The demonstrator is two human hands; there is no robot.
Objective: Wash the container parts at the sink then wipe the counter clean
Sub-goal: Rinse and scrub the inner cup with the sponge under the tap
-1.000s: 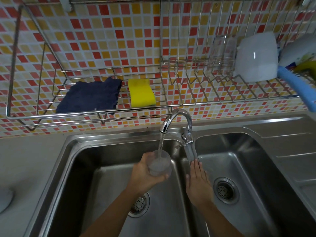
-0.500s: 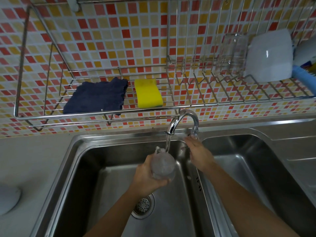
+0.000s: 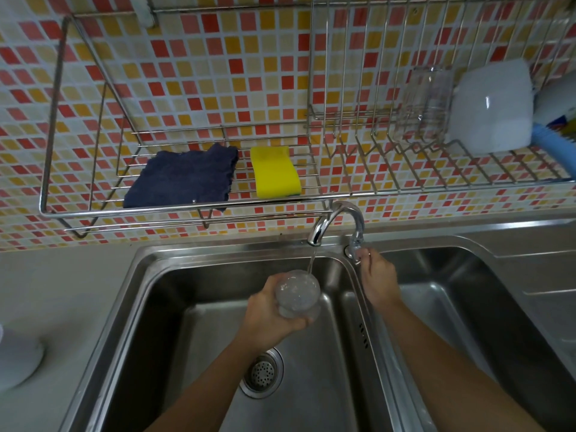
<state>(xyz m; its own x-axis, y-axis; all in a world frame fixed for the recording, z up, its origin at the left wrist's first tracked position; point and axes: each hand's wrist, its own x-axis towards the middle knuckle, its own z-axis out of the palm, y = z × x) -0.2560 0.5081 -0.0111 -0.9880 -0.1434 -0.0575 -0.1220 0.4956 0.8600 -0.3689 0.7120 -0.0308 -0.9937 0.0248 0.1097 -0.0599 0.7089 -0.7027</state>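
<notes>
My left hand [image 3: 268, 316] grips a small clear container part [image 3: 297, 293] over the left basin of the steel sink [image 3: 162, 294]. A thin stream of water falls from the curved tap [image 3: 335, 219] onto it. My right hand [image 3: 378, 277] is closed on the tap handle [image 3: 355, 244] at the tap's base, between the two basins. A dark blue cloth [image 3: 184, 177] and a yellow sponge [image 3: 274, 171] lie on the wire wall rack [image 3: 53, 126] above the sink.
A clear container [image 3: 428, 104] and a white tub [image 3: 492, 107] stand tilted in the right-hand dish rack [image 3: 436, 179], with a blue brush handle [image 3: 554, 148] beside them. A white round object [image 3: 15, 363] sits on the grey counter [image 3: 62, 291] at the left edge.
My right hand has moved from the divider between the basins up to the tap handle and closed on it. The water stream is thinner. The left hand keeps hold of the clear part.
</notes>
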